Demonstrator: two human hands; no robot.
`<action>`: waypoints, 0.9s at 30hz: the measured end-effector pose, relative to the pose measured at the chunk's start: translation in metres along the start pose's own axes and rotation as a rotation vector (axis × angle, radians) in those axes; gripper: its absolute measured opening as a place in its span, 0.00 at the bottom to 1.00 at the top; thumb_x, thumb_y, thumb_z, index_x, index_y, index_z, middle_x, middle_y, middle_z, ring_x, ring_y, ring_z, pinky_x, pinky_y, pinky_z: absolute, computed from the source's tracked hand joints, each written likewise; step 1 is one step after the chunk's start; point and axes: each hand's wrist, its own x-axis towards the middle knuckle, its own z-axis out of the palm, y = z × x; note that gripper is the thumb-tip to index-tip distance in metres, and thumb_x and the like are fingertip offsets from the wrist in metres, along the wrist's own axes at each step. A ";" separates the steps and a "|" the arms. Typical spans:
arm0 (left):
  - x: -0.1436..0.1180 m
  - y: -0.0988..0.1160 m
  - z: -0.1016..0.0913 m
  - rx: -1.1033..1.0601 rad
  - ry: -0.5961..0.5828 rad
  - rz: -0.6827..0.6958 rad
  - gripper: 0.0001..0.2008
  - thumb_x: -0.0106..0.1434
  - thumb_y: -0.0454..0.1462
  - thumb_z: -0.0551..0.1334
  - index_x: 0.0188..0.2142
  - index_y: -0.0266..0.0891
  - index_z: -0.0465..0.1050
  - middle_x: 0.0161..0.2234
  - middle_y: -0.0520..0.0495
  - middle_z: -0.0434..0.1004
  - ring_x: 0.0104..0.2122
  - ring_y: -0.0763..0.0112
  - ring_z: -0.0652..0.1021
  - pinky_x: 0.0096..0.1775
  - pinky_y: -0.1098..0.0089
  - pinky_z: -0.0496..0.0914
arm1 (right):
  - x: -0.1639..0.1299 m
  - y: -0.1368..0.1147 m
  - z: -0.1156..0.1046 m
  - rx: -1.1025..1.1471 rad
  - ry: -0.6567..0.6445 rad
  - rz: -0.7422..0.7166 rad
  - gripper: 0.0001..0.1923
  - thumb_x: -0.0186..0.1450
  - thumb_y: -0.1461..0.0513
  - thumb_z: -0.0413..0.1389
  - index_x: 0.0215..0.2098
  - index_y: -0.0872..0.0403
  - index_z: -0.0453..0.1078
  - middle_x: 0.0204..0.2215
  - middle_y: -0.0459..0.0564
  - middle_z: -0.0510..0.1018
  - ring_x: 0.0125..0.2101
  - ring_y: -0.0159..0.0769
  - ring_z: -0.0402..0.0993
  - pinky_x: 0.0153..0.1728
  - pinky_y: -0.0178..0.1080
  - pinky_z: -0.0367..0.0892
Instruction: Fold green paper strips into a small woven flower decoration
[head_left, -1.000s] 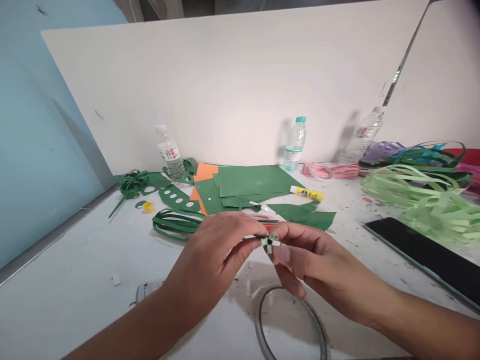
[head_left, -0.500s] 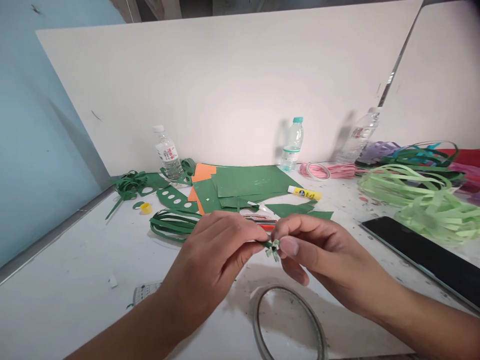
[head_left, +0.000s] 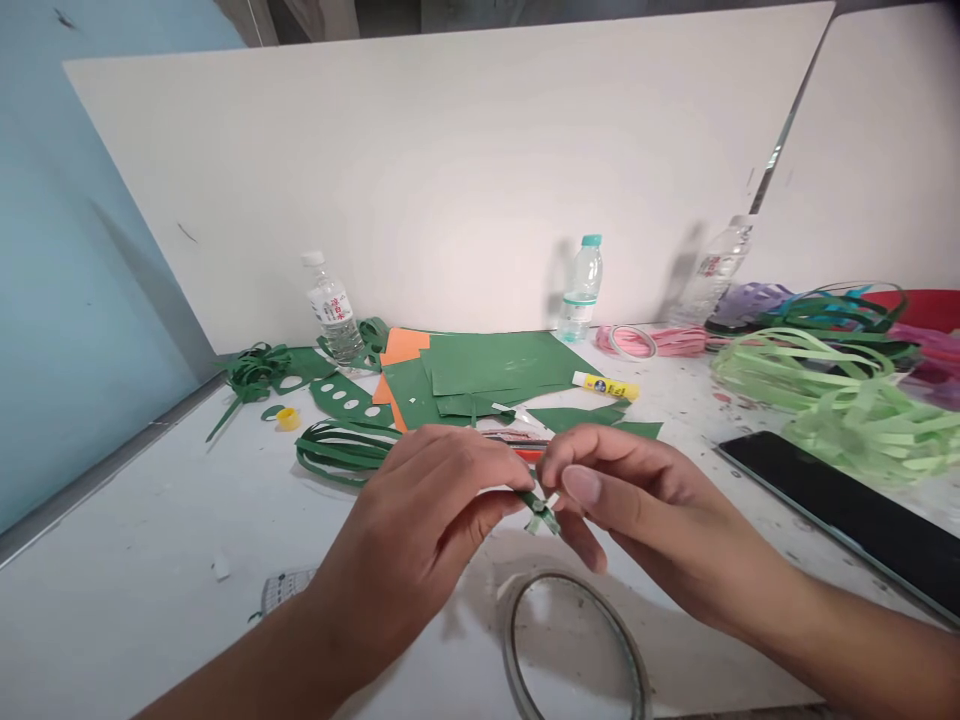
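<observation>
My left hand (head_left: 420, 530) and my right hand (head_left: 637, 510) meet above the white table (head_left: 150, 560). Between their fingertips they pinch a small folded green paper piece (head_left: 541, 510) with pale strips on it. A thin stem of it runs into my left fingers. Just below the hands lies a clear tape ring (head_left: 577, 650). Behind the hands lie green paper sheets (head_left: 495, 370) over orange paper (head_left: 405, 345), a bundle of dark green strips (head_left: 337, 450), and a yellow glue stick (head_left: 606, 385).
Three water bottles stand along the white back board: one on the left (head_left: 330, 310), one in the middle (head_left: 581, 290), one on the right (head_left: 705, 275). Light green paper strips (head_left: 840, 400) pile at right beside a black phone (head_left: 847, 510). A yellow cap (head_left: 287, 418) lies at left.
The small green piece has been turned between my fingertips and sits slightly lower. Both hands stay together in nearly the same place.
</observation>
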 end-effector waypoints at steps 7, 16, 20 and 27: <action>-0.001 0.001 0.000 -0.007 -0.029 -0.076 0.10 0.70 0.28 0.59 0.45 0.43 0.73 0.42 0.56 0.80 0.45 0.78 0.77 0.50 0.77 0.67 | 0.000 0.000 0.000 0.019 -0.006 -0.010 0.04 0.67 0.57 0.64 0.36 0.48 0.77 0.24 0.40 0.72 0.21 0.23 0.67 0.28 0.30 0.65; -0.004 0.001 0.001 0.009 -0.035 -0.111 0.09 0.70 0.30 0.60 0.46 0.46 0.72 0.43 0.57 0.79 0.45 0.77 0.76 0.49 0.77 0.67 | -0.001 0.000 0.001 0.055 -0.020 -0.003 0.04 0.66 0.59 0.65 0.35 0.50 0.76 0.20 0.40 0.69 0.20 0.24 0.64 0.25 0.29 0.63; -0.005 0.003 0.001 0.003 -0.038 -0.114 0.09 0.70 0.30 0.61 0.45 0.46 0.72 0.42 0.58 0.79 0.43 0.77 0.77 0.47 0.77 0.67 | -0.001 0.000 0.002 0.049 -0.013 -0.008 0.04 0.67 0.59 0.63 0.35 0.51 0.75 0.18 0.39 0.70 0.20 0.24 0.64 0.26 0.29 0.64; -0.003 0.006 0.001 -0.014 -0.048 -0.144 0.08 0.69 0.31 0.62 0.44 0.46 0.71 0.41 0.57 0.79 0.41 0.75 0.77 0.45 0.76 0.68 | -0.001 -0.002 0.002 0.088 -0.008 0.010 0.05 0.65 0.60 0.65 0.35 0.51 0.75 0.22 0.39 0.70 0.20 0.22 0.65 0.24 0.27 0.64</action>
